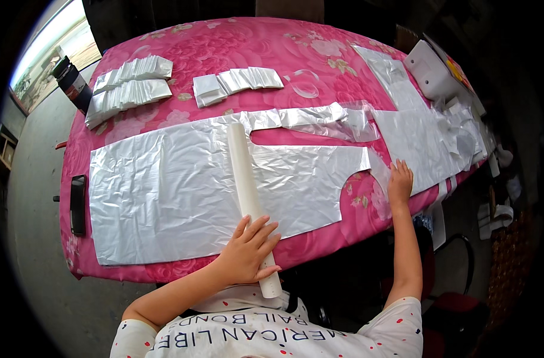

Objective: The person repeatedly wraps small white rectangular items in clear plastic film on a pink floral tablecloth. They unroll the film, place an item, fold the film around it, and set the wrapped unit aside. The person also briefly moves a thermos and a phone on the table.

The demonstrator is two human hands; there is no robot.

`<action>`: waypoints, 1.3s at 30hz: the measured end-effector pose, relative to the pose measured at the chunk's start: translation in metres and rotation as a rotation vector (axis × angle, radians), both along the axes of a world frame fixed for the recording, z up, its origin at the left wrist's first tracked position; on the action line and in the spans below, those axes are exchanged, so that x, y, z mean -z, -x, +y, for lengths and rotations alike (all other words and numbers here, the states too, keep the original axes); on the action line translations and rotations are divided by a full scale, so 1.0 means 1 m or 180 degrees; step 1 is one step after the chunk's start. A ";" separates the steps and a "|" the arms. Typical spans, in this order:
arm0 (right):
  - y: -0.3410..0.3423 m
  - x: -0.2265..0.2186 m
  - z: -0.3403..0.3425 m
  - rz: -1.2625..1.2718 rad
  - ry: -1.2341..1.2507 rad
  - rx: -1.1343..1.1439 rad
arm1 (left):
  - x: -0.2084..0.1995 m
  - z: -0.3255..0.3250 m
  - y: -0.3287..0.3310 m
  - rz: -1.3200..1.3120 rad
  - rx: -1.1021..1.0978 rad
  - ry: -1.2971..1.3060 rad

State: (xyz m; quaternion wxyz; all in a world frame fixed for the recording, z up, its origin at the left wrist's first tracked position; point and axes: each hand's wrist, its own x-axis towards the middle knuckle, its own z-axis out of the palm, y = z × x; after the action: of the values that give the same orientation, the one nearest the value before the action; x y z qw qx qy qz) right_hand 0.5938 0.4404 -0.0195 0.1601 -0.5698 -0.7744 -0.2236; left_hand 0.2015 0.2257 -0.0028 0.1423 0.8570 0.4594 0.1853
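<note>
A large sheet-like white plastic bag [164, 185] lies flattened and slightly wrinkled across the table, its cut-out handle strips reaching right. Across it rests a long white tube [243, 173], its near end jutting past the table edge. My left hand [248, 247] grips the tube near that end, thumb and fingers over it. At the right, my right hand [400, 182] lies with fingers stretched out, on the edge of another stack of white plastic bags [421, 146], beside the first bag's handle end. Nothing shows in its fingers.
Folded white bags [129, 89] stand in rows at the back left, with a smaller row [236, 83] beside them. A dark bottle [72, 83] and a black oblong object [78, 204] are at the left edge. A white container [430, 68] is far right on the pink flowered tablecloth [224, 45].
</note>
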 end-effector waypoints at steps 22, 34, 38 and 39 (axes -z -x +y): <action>0.011 0.016 -0.013 0.1249 0.0620 0.0642 | 0.005 0.003 0.011 -0.0597 -0.0405 0.0201; 0.111 -0.064 -0.059 0.3095 0.1432 -0.0502 | -0.002 0.011 0.000 -0.0702 -0.0412 -0.0042; 0.190 -0.080 -0.104 0.3132 0.1869 -0.1214 | -0.016 0.012 0.006 -0.1881 -0.0459 0.0348; 0.203 -0.081 -0.116 0.3179 0.2129 -0.1358 | -0.020 0.010 0.006 -0.2308 -0.0525 0.0605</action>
State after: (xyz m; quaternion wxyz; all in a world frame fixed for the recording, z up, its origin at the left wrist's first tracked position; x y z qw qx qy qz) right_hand 0.3909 0.3244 0.0613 0.3562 -0.4579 -0.7308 0.3596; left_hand 0.1956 0.2356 0.0175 0.3591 0.6790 0.4617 0.4437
